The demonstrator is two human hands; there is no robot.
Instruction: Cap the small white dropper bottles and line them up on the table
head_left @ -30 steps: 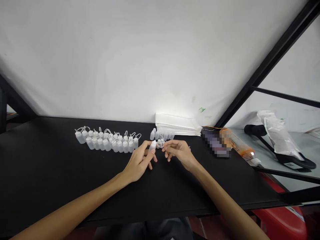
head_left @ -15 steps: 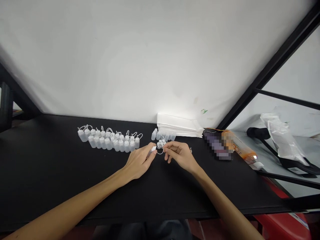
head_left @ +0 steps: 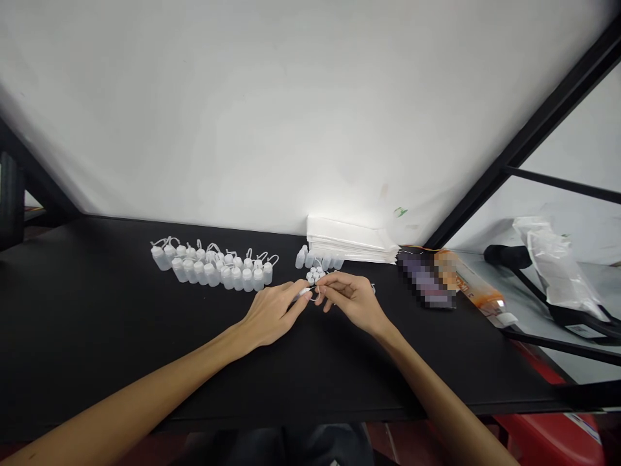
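My left hand (head_left: 275, 312) is closed around a small white squeeze bottle (head_left: 303, 292), most of it hidden by the fingers. Its capped end is tilted toward my right hand (head_left: 352, 299). Thumb and index finger of that right hand pinch the thin white strap (head_left: 315, 299) that loops from the cap; the strap's tip is hidden. Just beyond my fingertips sits a cluster of white caps (head_left: 315, 274). Behind it several uncapped-looking bottles (head_left: 301, 257) stand or lie by the paper stack. To the left, several capped bottles (head_left: 208, 274) with looped straps stand in rows.
A stack of white paper sheets or sleeves (head_left: 349, 239) leans by the wall. At the right lie a blurred purple packet (head_left: 427, 281) and an orange-labelled clear bottle (head_left: 478, 294). Black frame bars (head_left: 514, 152) rise on the right, and a red stool (head_left: 548, 440) is below the table.
The bottle in my left hand has tipped over further toward the right. My right hand has brought the strap closer to the bottle's tip, and the strap's loop is tighter.
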